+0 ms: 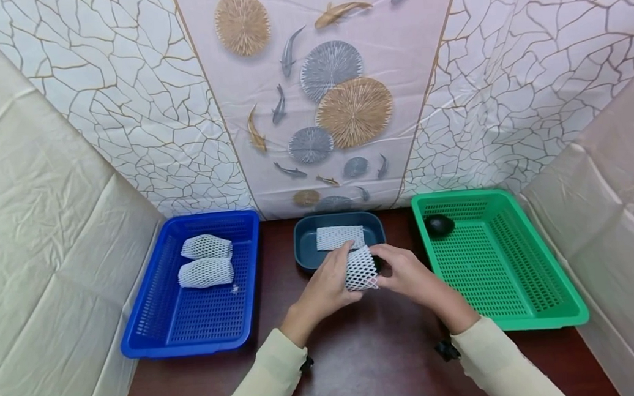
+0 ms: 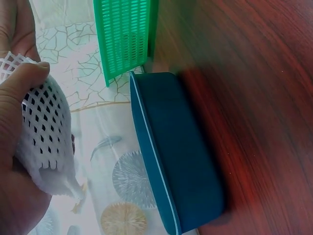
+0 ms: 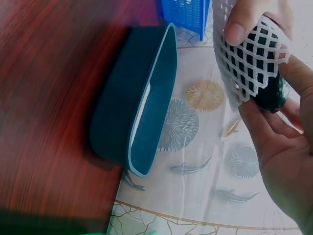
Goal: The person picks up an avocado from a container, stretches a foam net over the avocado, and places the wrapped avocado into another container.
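Note:
Over the front of the dark teal tub [image 1: 306, 257], both hands hold a white foam net sleeve [image 1: 361, 270] with a dark avocado [image 3: 271, 95] mostly inside it. My left hand [image 1: 325, 283] grips the sleeve around its middle, thumb across the mesh in the left wrist view. At the sleeve's open end, my right hand [image 1: 407, 272] holds the avocado's bare, bumpy dark end, its fingers also touching the net edge. Another foam net sleeve [image 1: 333, 237] lies flat in the tub.
A blue basket [image 1: 210, 325] at the left holds two net-wrapped pieces [image 1: 206, 273]. In the green basket [image 1: 487, 260] at the right, a bare dark avocado [image 1: 439, 226] sits in the far left corner. Fabric walls enclose the brown table [image 1: 356, 367].

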`<state>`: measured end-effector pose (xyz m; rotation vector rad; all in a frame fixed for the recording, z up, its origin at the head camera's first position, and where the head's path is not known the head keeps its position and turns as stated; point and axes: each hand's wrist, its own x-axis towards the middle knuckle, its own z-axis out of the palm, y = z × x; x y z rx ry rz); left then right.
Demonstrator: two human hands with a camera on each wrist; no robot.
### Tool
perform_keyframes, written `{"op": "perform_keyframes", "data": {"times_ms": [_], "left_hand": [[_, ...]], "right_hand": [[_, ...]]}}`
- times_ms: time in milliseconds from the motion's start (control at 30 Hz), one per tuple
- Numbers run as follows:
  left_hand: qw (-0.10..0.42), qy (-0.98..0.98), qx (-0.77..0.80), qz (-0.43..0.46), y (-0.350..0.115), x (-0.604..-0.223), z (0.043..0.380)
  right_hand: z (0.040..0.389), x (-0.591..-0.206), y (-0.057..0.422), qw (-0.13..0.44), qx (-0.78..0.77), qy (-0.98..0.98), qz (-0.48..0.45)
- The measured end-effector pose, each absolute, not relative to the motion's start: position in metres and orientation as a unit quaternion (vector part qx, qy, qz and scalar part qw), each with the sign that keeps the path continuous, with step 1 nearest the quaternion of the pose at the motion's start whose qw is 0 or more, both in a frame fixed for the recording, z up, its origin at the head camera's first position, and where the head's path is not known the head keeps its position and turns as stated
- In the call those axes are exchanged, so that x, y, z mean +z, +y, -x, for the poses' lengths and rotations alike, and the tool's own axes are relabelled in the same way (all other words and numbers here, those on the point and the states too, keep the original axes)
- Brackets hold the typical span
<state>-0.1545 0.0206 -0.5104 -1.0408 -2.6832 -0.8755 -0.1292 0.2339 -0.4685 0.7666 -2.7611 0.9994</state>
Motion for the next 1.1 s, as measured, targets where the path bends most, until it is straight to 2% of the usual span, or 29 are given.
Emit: {"op": "perform_keyframes", "data": {"times_ms": [300, 667, 1100], "left_hand": [[0.071, -0.891, -0.277, 0.353, 0.022, -0.513, 0.156], [0.143, -0.898, -0.216, 0.355, 0.004, -0.506, 0.156], [0.169, -0.885, -0.225, 0.37, -0.006, -0.513, 0.153]], "right_hand": [[0.131, -0.482, 0.235, -0.008, 0.368, -0.896, -0.247], [0.132, -0.489, 0.241, 0.004, 0.405, -0.889, -0.212], [0.131, -0.491, 0.241, -0.003, 0.46, -0.87, -0.178]]}}
